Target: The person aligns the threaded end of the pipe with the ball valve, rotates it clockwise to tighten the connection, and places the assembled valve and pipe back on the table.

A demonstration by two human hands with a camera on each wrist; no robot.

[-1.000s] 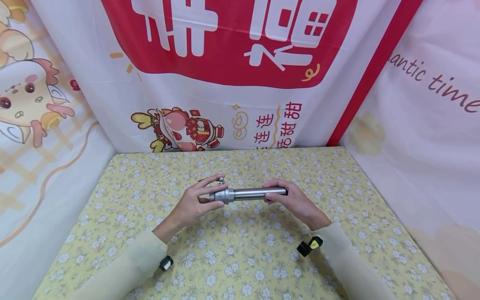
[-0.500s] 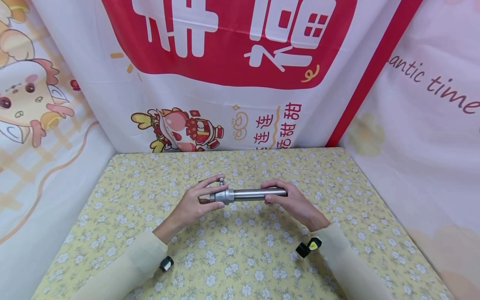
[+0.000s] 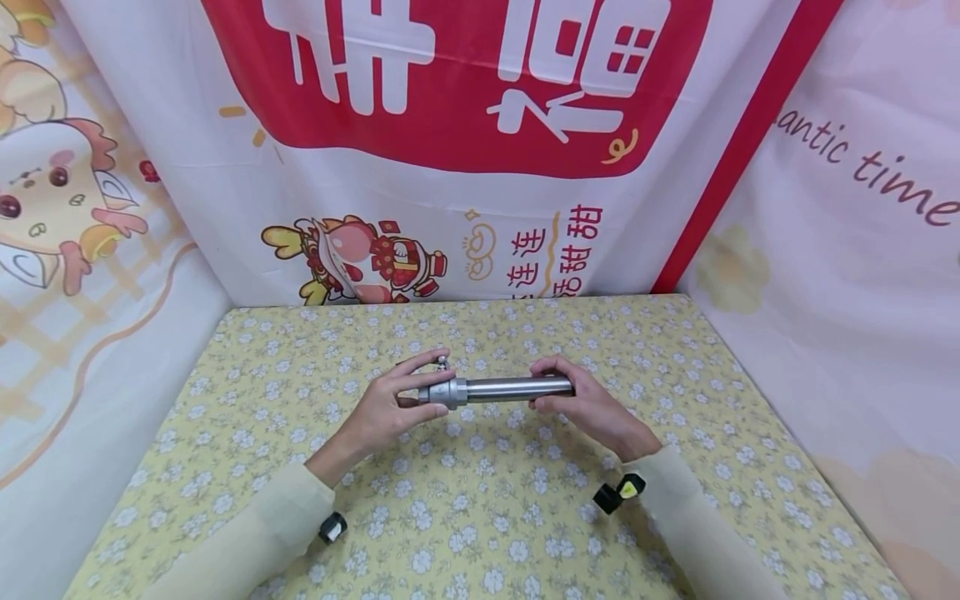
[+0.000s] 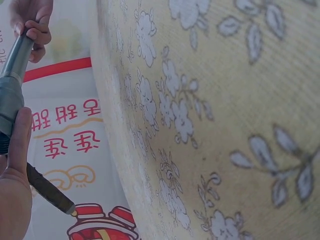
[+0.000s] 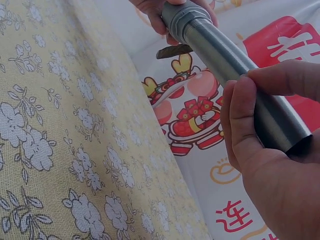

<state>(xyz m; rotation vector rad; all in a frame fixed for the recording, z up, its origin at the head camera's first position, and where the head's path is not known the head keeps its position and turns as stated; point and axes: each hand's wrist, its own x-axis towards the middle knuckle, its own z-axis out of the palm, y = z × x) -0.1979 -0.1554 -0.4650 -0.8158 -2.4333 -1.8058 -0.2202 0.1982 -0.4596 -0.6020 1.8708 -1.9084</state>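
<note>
A silver metal ball valve (image 3: 447, 392) is held above the table by my left hand (image 3: 384, 412), thumb on the near side and fingers on the far side. A plain steel pipe (image 3: 498, 389) runs from the valve's right end, the two in one line and roughly level. My right hand (image 3: 592, 410) grips the pipe near its free end between thumb and fingers. In the left wrist view a dark lever (image 4: 50, 190) juts out past the left hand. The right wrist view shows threads on the pipe (image 5: 225, 55) where it meets the valve.
A yellow floral cloth (image 3: 450, 517) covers the table. Printed white curtains (image 3: 480, 192) stand behind it and on both sides. Black devices (image 3: 618, 493) are strapped at both wrists.
The right thumb and fingers have shifted a little around the pipe, the thumb coming lower on its near side. The left hand and the valve stay in place.
</note>
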